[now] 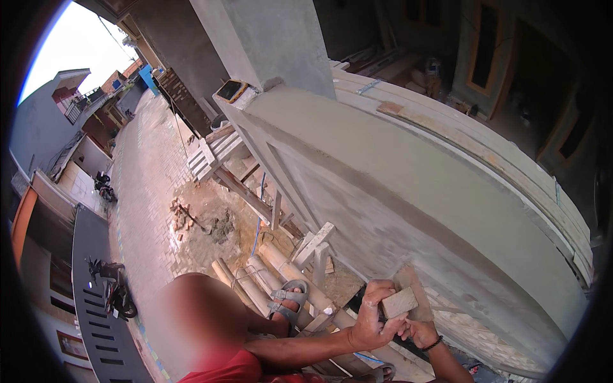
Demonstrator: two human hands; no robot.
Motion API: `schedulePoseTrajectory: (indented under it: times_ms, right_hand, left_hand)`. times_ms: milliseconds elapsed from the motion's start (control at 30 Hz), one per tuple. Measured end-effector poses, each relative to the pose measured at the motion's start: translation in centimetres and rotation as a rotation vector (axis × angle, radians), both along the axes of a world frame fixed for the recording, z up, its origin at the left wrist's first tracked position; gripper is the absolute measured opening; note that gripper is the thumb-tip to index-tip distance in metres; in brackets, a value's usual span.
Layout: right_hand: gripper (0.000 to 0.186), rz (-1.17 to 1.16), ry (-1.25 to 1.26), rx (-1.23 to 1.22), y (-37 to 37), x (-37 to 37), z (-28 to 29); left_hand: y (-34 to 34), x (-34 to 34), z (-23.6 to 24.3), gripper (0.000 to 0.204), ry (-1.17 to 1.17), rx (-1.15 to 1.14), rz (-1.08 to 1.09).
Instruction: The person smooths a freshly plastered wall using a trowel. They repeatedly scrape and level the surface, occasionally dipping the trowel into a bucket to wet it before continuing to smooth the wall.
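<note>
My left hand (371,314) is closed around a small beige rectangular block (400,303), thumb below it and fingers curled at its upper left. Directly behind the block, a flat brownish board (421,299) with a rough, mortar-like surface sticks up. My right hand (421,333), a dark bracelet at its wrist, grips at this board's lower edge; its fingers touch those of my left hand. Both hands are close to the lower part of a grey plastered wall (383,210), whose broad top ledge (383,150) looks damp and smooth.
Under me are bamboo poles (258,274) with my sandaled foot (290,303) on them. A wooden trestle (236,185) stands by the wall's far end, near a mortar heap (220,226) and broken bricks (180,217). A black-and-yellow tool (231,90) lies beside the pillar (274,45).
</note>
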State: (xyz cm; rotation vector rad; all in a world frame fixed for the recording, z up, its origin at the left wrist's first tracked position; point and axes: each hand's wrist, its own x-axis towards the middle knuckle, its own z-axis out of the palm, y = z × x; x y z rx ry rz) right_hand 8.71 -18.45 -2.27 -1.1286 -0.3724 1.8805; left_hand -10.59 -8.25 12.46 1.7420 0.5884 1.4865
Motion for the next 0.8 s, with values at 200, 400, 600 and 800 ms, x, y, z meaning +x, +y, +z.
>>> schedulePoseTrajectory:
  times_ms: [200, 400, 600, 800]
  right_hand:
    - [0.03, 0.074, -0.217, -0.02, 0.5, -0.1, 2.6]
    - [0.031, 0.057, -0.342, -0.058, -0.2, 1.2, 1.9]
    - [0.031, 0.043, -0.343, -0.08, -0.7, 1.3, 0.4]
    - [0.031, 0.097, -0.4, -0.065, -0.2, 0.6, 1.1]
  left_hand:
    - [9.1, 1.0, 3.6, 0.046, 0.145, 0.232, 0.429]
    - [12.5, 2.0, 5.1, 0.052, 0.085, 0.228, 0.49]
    - [14.7, 1.4, 4.6, 0.054, 0.144, 0.134, 0.498]
    - [14.6, -0.4, -3.5, 0.056, 0.05, -0.259, 0.409]
